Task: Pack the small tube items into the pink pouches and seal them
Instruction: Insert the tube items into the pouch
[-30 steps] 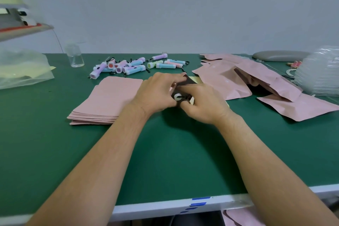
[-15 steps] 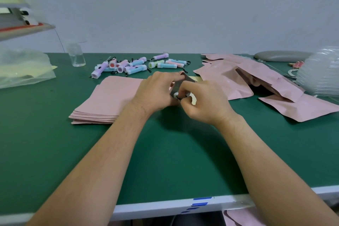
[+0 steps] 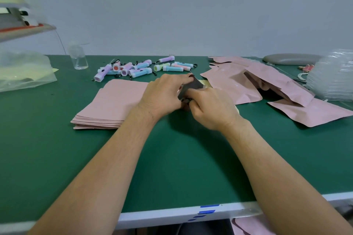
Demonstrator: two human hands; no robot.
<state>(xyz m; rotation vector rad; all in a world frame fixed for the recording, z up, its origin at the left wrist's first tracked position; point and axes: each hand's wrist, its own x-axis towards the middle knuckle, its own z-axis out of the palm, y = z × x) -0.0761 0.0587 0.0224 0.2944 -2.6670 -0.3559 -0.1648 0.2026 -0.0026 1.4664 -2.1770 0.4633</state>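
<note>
My left hand point(image 3: 164, 95) and my right hand point(image 3: 212, 107) meet at mid-table over one pouch point(image 3: 193, 86), whose dark inner side shows between them. The left fingers pinch its top edge, and the right fingers curl at its mouth around a small item that is mostly hidden. A flat stack of empty pink pouches point(image 3: 112, 105) lies just left of my hands. Several pastel tubes point(image 3: 141, 68) with black loops are scattered behind them. A heap of filled pink pouches point(image 3: 248, 84) sits to the right.
A clear small bottle point(image 3: 78, 59) stands at the back left, near a clear plastic bag point(image 3: 24, 70). A stack of clear plastic trays point(image 3: 332, 76) is at the far right, with a grey oval pad point(image 3: 290, 58) behind. The table's white front edge point(image 3: 172, 213) carries blue tape marks.
The pouch has tipped up more between my hands, and its dark inside shows larger. The white end of the item seen earlier is now covered by my right fingers.
</note>
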